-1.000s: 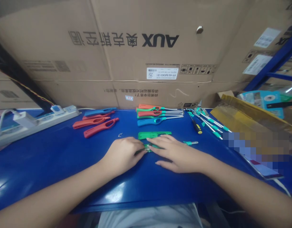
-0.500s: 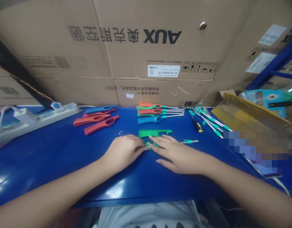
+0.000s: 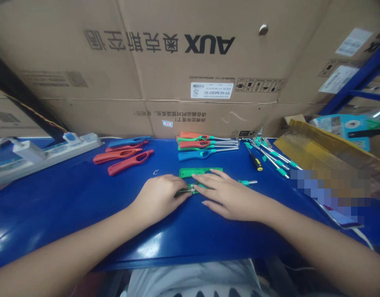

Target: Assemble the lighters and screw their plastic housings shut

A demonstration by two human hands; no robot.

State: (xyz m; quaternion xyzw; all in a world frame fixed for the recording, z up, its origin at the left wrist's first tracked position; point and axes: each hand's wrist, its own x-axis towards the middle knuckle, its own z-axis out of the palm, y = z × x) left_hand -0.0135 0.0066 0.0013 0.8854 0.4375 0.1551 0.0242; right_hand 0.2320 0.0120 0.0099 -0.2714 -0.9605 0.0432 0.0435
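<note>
Green lighter body (image 3: 193, 189): on the blue bench (image 3: 115, 239), between the two hands; its contents partly covered by fingers, not distinguishable. Left hand (image 3: 160, 194): grip pinched on the body's left end. Right hand (image 3: 228, 194): fingers laid over the body; whether grasping, cannot tell. Metal rod (image 3: 252, 182), teal collar: projecting beyond the right hand. Green half-shell (image 3: 186, 173): just behind the body; interior too small to itemise. Handle pieces (image 3: 124, 166), red and blue: rear left. Lighters (image 3: 190, 156), assorted colours, rods attached: rear centre. Yellow-taped packaging (image 3: 316, 150): right; contents cannot be made out.
</note>
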